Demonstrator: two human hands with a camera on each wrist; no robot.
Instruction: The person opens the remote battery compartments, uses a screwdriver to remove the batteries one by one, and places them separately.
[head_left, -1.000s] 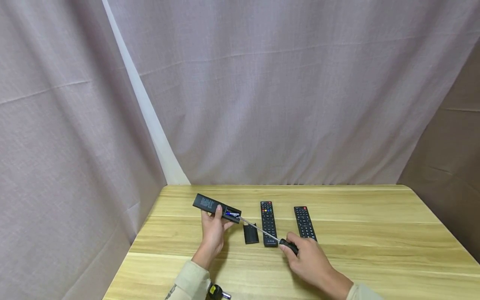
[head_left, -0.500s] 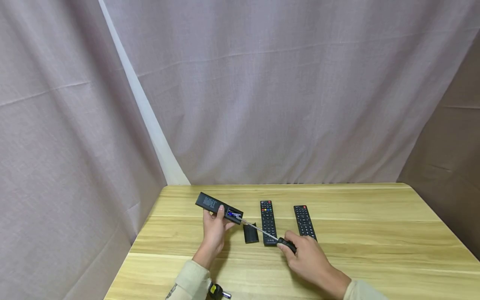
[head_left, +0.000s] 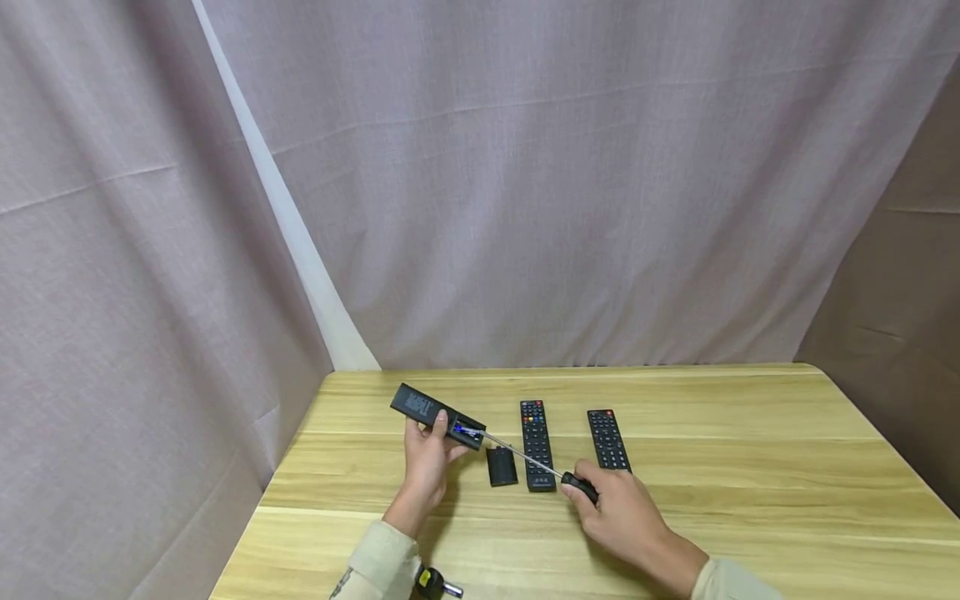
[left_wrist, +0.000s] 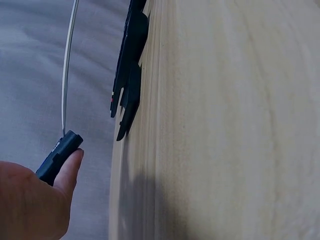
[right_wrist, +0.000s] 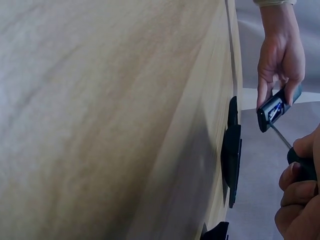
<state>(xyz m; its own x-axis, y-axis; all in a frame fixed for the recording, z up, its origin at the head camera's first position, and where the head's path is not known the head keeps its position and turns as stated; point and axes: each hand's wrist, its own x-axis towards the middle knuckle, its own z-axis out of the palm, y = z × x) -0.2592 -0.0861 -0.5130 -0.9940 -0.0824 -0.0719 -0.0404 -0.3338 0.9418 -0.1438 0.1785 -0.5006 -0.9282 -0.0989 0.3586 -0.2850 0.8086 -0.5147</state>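
My left hand [head_left: 427, 467] grips a black remote control [head_left: 420, 406] above the table, its back turned up and its battery bay uncovered. Blue-and-silver batteries [head_left: 468, 430] show inside the bay. In my right hand [head_left: 621, 512] is a screwdriver, held by its black handle [head_left: 581, 487]. The long metal shaft [head_left: 525, 457] runs left, and its tip is at the battery bay, as the right wrist view also shows. Below the held remote lies a black battery cover [head_left: 502, 466] on the table.
Two more black remotes lie buttons up: one remote [head_left: 537, 446] under the shaft, another remote [head_left: 608, 440] beyond my right hand. A black-and-yellow object with a metal end [head_left: 437, 583] is by my left sleeve. Curtains [head_left: 570, 208] hang behind the wooden table [head_left: 750, 467].
The remote in my left hand has shifted slightly right. The screwdriver has moved a little, first left, then back right, its tip staying at the battery bay.
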